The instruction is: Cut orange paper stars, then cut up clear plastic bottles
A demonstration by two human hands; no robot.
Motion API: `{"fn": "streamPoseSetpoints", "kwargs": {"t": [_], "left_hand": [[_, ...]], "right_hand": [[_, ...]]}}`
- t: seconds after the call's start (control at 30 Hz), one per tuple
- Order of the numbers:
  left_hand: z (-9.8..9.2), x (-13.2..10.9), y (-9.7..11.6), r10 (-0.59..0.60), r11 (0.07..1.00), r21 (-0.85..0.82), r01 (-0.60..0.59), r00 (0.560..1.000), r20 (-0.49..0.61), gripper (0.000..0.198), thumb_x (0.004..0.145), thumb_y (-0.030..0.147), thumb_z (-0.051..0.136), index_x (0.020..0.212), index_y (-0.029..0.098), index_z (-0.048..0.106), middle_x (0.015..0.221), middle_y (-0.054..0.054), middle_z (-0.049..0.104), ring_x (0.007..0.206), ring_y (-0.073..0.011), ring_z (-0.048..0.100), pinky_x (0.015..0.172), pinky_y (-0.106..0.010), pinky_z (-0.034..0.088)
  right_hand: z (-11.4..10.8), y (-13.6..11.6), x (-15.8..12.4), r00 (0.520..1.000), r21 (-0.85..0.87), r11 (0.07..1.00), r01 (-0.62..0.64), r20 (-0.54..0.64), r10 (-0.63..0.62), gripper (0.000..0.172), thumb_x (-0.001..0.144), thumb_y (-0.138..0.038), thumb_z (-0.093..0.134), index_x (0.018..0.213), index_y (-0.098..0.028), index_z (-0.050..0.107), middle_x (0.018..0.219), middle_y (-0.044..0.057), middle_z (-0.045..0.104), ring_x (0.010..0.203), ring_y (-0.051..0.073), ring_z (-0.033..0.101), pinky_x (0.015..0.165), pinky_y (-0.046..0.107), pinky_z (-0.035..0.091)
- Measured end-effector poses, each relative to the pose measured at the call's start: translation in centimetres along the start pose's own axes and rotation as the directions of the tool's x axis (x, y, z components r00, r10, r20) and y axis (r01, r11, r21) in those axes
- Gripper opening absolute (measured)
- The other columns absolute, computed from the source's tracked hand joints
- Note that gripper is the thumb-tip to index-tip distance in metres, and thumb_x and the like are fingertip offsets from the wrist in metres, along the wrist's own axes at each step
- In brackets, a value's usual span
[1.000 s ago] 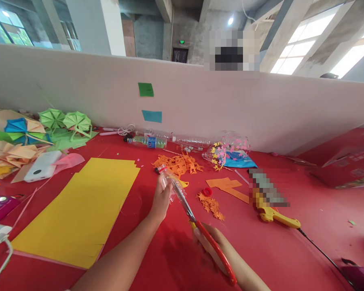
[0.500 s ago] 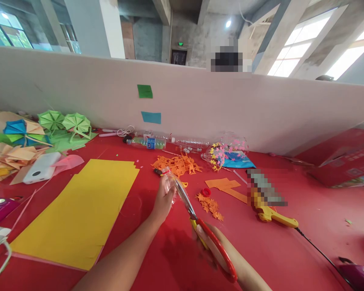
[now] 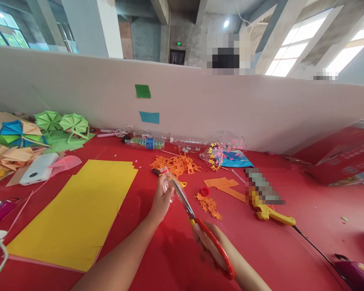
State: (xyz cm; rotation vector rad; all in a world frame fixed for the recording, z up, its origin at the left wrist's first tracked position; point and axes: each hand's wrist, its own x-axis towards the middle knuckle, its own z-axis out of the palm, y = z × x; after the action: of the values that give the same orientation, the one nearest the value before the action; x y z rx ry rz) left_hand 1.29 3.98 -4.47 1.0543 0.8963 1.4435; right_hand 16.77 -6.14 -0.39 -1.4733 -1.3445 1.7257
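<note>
Clasped in my left hand [image 3: 162, 198] is a clear piece of plastic bottle [image 3: 166, 178], its neck end pointing away from me. My right hand [image 3: 210, 238] grips the red and yellow handles of a pair of scissors [image 3: 186, 206]. The steel blades reach up and left to the plastic beside my left thumb; whether they bite into it cannot be made out. Just beyond the bottle piece lies a heap of orange paper cut-outs [image 3: 185, 163]. Right of the blades are a red ring [image 3: 205, 191] and a smaller pile of orange paper stars [image 3: 208, 207].
Yellow paper sheets [image 3: 75, 214] cover the left of the red table. A yellow glue gun [image 3: 269, 212] with a black cord lies right, by orange strips [image 3: 226, 188]. Plastic bottles [image 3: 148, 142] and a star-covered bottle piece [image 3: 214, 156] lie along the white partition [image 3: 194, 105].
Both hands stay in nearly the same place, with the scissors still at the bottle piece. The whole view has shifted slightly, so things appear a little farther left.
</note>
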Motion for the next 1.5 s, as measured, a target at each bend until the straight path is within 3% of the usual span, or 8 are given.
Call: {"fn": "streamPoseSetpoints", "kwargs": {"t": [0.2, 0.6, 1.03, 1.13, 1.23, 1.37, 1.5], "left_hand": [[0.2, -0.1, -0.6, 0.002, 0.999, -0.037, 0.002, 0.993, 0.119, 0.06, 0.071, 0.056, 0.064, 0.118, 0.023, 0.046, 0.119, -0.011, 0.058, 0.115, -0.026, 0.052, 0.097, -0.037, 0.039], [0.3, -0.3, -0.5, -0.011, 1.0, -0.019, 0.013, 0.996, 0.089, 0.062, 0.072, 0.055, 0.064, 0.122, 0.023, 0.046, 0.126, -0.012, 0.055, 0.123, -0.0277, 0.048, 0.101, -0.039, 0.035], [-0.1, -0.1, -0.5, 0.008, 0.999, 0.03, -0.011, 0.995, 0.1, 0.047, 0.079, 0.043, 0.061, 0.119, 0.024, 0.047, 0.119, -0.009, 0.058, 0.117, -0.0238, 0.051, 0.1, -0.036, 0.036], [-0.1, 0.1, -0.5, -0.086, 0.995, -0.046, 0.086, 0.996, -0.002, 0.043, 0.077, 0.042, 0.063, 0.114, 0.025, 0.05, 0.116, -0.008, 0.059, 0.116, -0.0241, 0.051, 0.097, -0.035, 0.038], [-0.3, 0.4, -0.2, -0.203, 0.963, -0.205, 0.173, 0.97, -0.133, 0.045, 0.073, 0.037, 0.067, 0.114, 0.027, 0.051, 0.117, -0.007, 0.059, 0.117, -0.0243, 0.051, 0.094, -0.035, 0.04], [-0.3, 0.4, 0.8, -0.259, 0.846, -0.493, 0.202, 0.965, -0.049, 0.045, 0.069, 0.024, 0.071, 0.111, 0.027, 0.054, 0.106, -0.003, 0.062, 0.103, -0.0202, 0.058, 0.088, -0.033, 0.044], [-0.1, 0.2, 1.4, -0.292, 0.768, -0.592, 0.244, 0.956, 0.015, 0.031, 0.074, 0.032, 0.066, 0.102, 0.022, 0.058, 0.096, -0.004, 0.064, 0.091, -0.0183, 0.06, 0.083, -0.034, 0.047]], "right_hand": [[-0.2, -0.5, -0.4, 0.999, 0.056, 0.998, 0.031, 0.008, -0.031, 0.055, 0.079, -0.074, 0.04, 0.07, -0.02, 0.041, 0.047, -0.011, 0.036, 0.032, 0.003, 0.03, 0.043, 0.02, 0.035], [-0.1, 0.2, 0.0, 0.999, 0.023, 0.999, 0.037, -0.03, -0.036, 0.054, 0.08, -0.073, 0.04, 0.064, -0.021, 0.038, 0.04, -0.011, 0.034, 0.028, 0.005, 0.03, 0.038, 0.021, 0.036], [-0.6, -0.4, -0.1, 0.999, -0.013, 1.0, -0.015, -0.031, 0.014, 0.06, 0.073, -0.079, 0.039, 0.065, -0.02, 0.041, 0.04, -0.012, 0.033, 0.026, 0.003, 0.029, 0.034, 0.02, 0.032], [-0.6, -0.5, -0.2, 0.999, 0.023, 0.999, -0.047, 0.021, 0.046, 0.06, 0.072, -0.08, 0.04, 0.069, -0.02, 0.043, 0.042, -0.013, 0.033, 0.027, 0.003, 0.028, 0.036, 0.019, 0.03], [-0.8, -0.5, -0.4, 0.996, 0.01, 1.0, 0.013, 0.089, -0.014, 0.059, 0.072, -0.079, 0.044, 0.071, -0.02, 0.042, 0.044, -0.012, 0.034, 0.032, 0.003, 0.029, 0.036, 0.018, 0.026], [-1.2, -0.3, -0.2, 0.996, -0.022, 0.997, 0.072, 0.057, -0.07, 0.057, 0.072, -0.077, 0.047, 0.07, -0.021, 0.039, 0.046, -0.011, 0.033, 0.036, 0.004, 0.03, 0.036, 0.019, 0.023], [-1.6, -0.2, 0.2, 0.999, -0.074, 0.996, 0.049, 0.01, -0.048, 0.057, 0.072, -0.076, 0.049, 0.065, -0.022, 0.033, 0.044, -0.011, 0.032, 0.034, 0.004, 0.029, 0.038, 0.021, 0.022]]}}
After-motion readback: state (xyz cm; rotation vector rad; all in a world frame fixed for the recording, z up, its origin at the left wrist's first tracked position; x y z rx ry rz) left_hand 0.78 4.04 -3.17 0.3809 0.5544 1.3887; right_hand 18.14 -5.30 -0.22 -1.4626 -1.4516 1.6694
